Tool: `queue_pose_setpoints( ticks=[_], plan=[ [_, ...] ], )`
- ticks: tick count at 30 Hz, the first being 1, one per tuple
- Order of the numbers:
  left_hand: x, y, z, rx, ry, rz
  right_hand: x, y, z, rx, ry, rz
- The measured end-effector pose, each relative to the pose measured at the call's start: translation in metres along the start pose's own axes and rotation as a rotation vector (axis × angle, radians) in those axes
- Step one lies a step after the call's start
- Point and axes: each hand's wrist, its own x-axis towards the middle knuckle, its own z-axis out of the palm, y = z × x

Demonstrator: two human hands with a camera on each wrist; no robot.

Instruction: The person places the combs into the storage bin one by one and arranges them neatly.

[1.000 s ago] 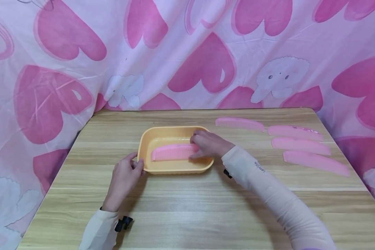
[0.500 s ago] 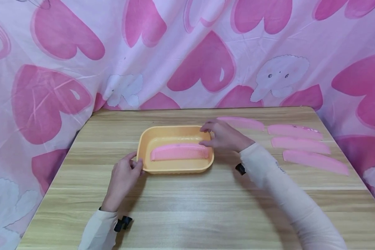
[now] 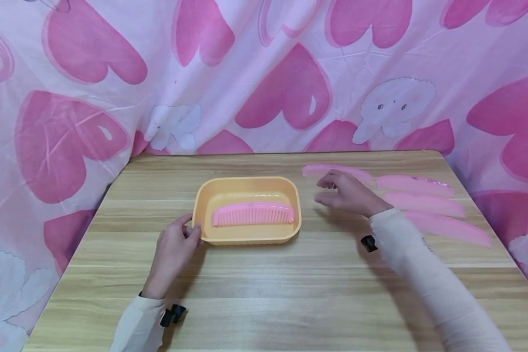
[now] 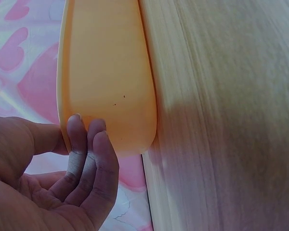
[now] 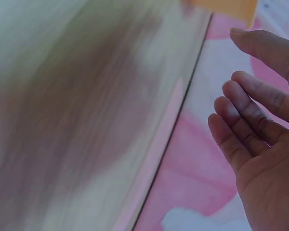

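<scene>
A shallow yellow-orange plastic basin (image 3: 246, 241) stands on the table with one pink comb (image 3: 252, 215) lying inside, teeth toward the front. My left hand (image 3: 178, 249) pinches the basin's front left corner; in the left wrist view its thumb (image 4: 50, 138) and fingers (image 4: 101, 168) lie on either side of the rim. To the right of the basin, my right hand (image 3: 349, 193) hovers above the table, holding nothing, its fingers loosely bent. In the right wrist view the right hand (image 5: 265, 130) has thumb and fingers apart. Behind it lies another pink comb (image 3: 339, 171), partly covered by the hand.
At the right of the wooden table (image 3: 255, 293) lie three more pink combs, the back one (image 3: 415, 185) with a printed pattern, then a middle one (image 3: 427, 203) and a front one (image 3: 453, 229). A pink heart-print cloth (image 3: 281, 88) hangs behind the table.
My right hand has let go of the comb in the basin and moved right, out over the table. The left hand has stayed at the basin's corner.
</scene>
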Motion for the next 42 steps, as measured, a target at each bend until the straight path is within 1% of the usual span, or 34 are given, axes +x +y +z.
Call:
queue_pose_setpoints(
  ticks=[7,11,15,18,20,23,26,29,31,38,42],
  plan=[
    [0.0,0.0,0.0,0.016,0.005,0.005,-0.016,0.04,-0.009,0.002,0.004,0.088],
    [0.0,-0.001,0.0,0.019,0.006,0.003,-0.02,0.06,-0.016,0.044,-0.021,0.208],
    [0.001,-0.001,0.0,0.017,0.007,0.001,-0.02,0.073,-0.024,0.095,-0.061,0.336],
    [0.001,-0.001,0.0,0.015,0.007,-0.003,-0.02,0.08,-0.028,0.13,-0.089,0.407],
    [0.001,0.0,0.0,0.013,0.004,-0.008,-0.019,0.083,-0.03,0.153,-0.093,0.444],
    [0.001,0.0,0.0,0.011,-0.003,-0.016,-0.016,0.086,-0.033,0.148,-0.085,0.447],
    [0.001,0.0,0.0,0.009,-0.007,-0.017,-0.01,0.09,-0.034,0.107,-0.069,0.428],
    [0.001,0.001,0.0,0.011,-0.008,-0.013,-0.005,0.094,-0.034,0.05,-0.068,0.411],
    [0.001,0.001,0.0,0.012,-0.006,-0.008,-0.001,0.096,-0.032,0.031,-0.068,0.406],
    [0.001,0.001,0.0,0.014,-0.005,-0.006,0.007,0.098,-0.029,0.009,-0.058,0.342],
    [0.002,0.001,-0.001,0.009,-0.008,-0.015,0.009,0.098,-0.027,0.008,-0.058,0.331]
  ],
)
